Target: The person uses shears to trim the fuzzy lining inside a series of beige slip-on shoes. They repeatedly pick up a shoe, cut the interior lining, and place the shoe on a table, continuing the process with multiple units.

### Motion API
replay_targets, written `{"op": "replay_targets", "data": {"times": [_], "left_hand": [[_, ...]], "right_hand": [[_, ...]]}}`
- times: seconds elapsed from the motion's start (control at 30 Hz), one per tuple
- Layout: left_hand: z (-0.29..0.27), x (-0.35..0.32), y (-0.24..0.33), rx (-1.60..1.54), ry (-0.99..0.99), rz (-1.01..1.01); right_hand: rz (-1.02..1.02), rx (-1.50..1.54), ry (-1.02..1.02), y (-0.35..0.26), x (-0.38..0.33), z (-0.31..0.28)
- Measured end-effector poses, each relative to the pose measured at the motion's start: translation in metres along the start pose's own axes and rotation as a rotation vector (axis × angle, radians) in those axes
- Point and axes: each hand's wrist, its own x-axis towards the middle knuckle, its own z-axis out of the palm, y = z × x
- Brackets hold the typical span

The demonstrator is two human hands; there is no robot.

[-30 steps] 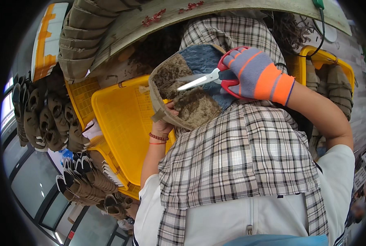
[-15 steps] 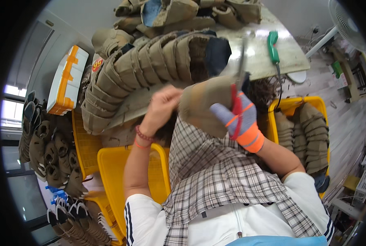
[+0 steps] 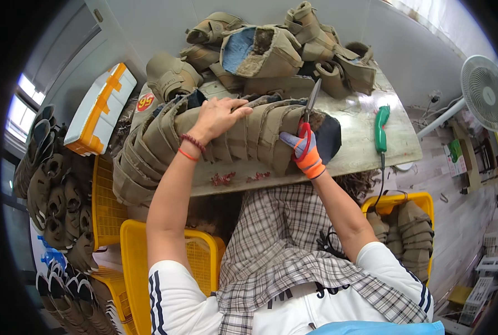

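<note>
My left hand (image 3: 218, 117), bare with bead bracelets at the wrist, rests fingers spread on top of a long row of tan boot uppers (image 3: 204, 142) stacked along the table's near edge. My right hand (image 3: 303, 149), in an orange, grey and blue work glove, grips a pair of scissors (image 3: 310, 106) with red handles, blades pointing up and away. It sits at the right end of the row, beside a dark blue lining piece (image 3: 328, 137). A loose heap of more tan uppers (image 3: 271, 53) lies at the table's far side.
A green corded hand tool (image 3: 380, 129) lies on the pale table (image 3: 366, 151) to the right. Yellow crates (image 3: 143, 257) stand below left, another with uppers (image 3: 410, 229) at right. A white and orange case (image 3: 101, 109), shoe stacks (image 3: 53, 195) at left, a fan (image 3: 486, 92) at right.
The view has swung from my lap up to the table. The upper I was trimming is now set down with the row, and my left hand has moved on top of the stack.
</note>
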Motion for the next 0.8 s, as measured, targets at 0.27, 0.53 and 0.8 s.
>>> {"op": "replay_targets", "data": {"times": [0.27, 0.53, 0.8], "left_hand": [[0.007, 0.048, -0.023, -0.389, 0.279, -0.199], [0.041, 0.148, 0.035, -1.310, 0.157, -0.336], [-0.103, 0.018, 0.015, -1.607, 0.274, -0.148]], "right_hand": [[-0.133, -0.426, -0.056, 0.041, -0.018, -0.011], [0.211, -0.144, -0.068, 0.024, -0.038, -0.047], [0.179, 0.045, 0.138, -0.074, -0.108, -0.099]]}}
